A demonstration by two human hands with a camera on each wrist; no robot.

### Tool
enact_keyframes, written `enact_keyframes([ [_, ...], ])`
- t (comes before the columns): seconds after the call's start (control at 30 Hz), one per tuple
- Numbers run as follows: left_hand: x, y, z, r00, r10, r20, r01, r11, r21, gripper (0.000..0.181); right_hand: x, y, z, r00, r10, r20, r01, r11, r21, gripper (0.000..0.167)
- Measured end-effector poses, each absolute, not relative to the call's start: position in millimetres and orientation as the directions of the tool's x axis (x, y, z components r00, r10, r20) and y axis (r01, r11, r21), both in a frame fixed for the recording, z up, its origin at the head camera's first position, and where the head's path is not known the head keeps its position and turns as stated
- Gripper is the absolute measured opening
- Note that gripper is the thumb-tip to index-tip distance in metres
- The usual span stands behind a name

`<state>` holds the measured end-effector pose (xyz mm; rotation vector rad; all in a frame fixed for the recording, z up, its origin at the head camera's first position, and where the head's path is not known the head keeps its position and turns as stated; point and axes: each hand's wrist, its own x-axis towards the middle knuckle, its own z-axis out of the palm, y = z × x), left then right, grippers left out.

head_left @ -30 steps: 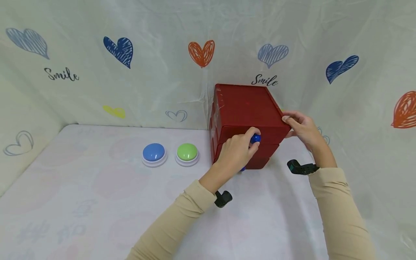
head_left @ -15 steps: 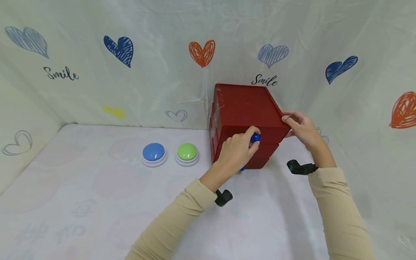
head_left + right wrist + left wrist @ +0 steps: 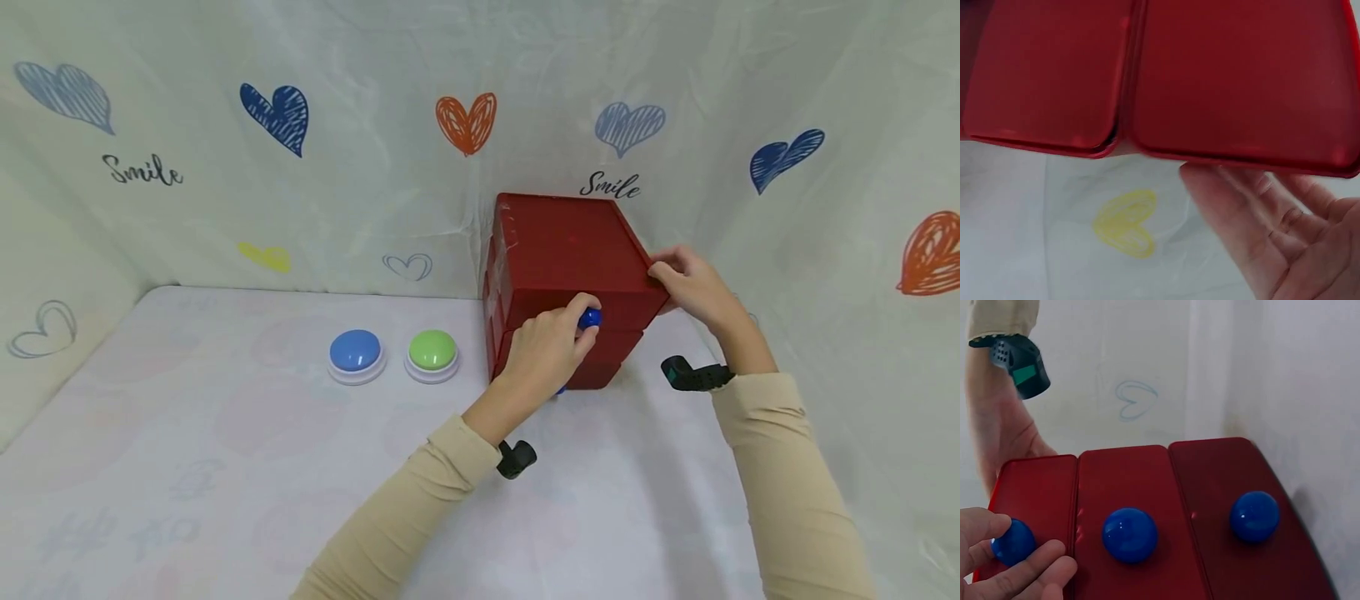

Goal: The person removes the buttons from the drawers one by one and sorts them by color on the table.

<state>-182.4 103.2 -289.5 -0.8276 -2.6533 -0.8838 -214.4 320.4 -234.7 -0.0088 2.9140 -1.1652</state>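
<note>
Left hand [image 3: 542, 343] nearer: fingers pinch the round, glossy blue knob [image 3: 1015, 542] on the top drawer [image 3: 628, 312] of the three-tier red box [image 3: 566, 246], which stands on the white-covered desk [image 3: 262, 467]. Right hand [image 3: 697, 290] is right of the knob, fingers gripping the box's upper edge.

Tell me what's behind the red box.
Behind the red box is the pale sheet, with "Smile" lettering showing above its top edge; the box hides whatever lies lower.
</note>
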Motion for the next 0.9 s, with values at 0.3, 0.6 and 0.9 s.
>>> enact_keyframes([
  [0.3, -183.0, 103.2, -292.7, -0.806, 0.432, 0.404, 0.588, 0.659, 0.469, 0.034, -227.4, 297.0, -224.5, -0.996, 0.073, 0.044, 0.041, 0.867, -0.497, 0.041],
  [0.6, -180.6, 105.8, -293.5, -0.808, 0.431, 0.401, 0.587, 0.646, 0.488, 0.034, -246.5, 280.8, -219.7, -0.980, 0.198, -0.012, 0.192, 0.929, -0.317, 0.052],
  [0.9, -181.2, 106.6, -299.8, -0.814, 0.399, 0.422, 0.579, 0.615, 0.536, 0.034, -259.7, 278.1, -222.1, -0.966, 0.259, 0.009, 0.248, 0.934, -0.255, 0.056],
])
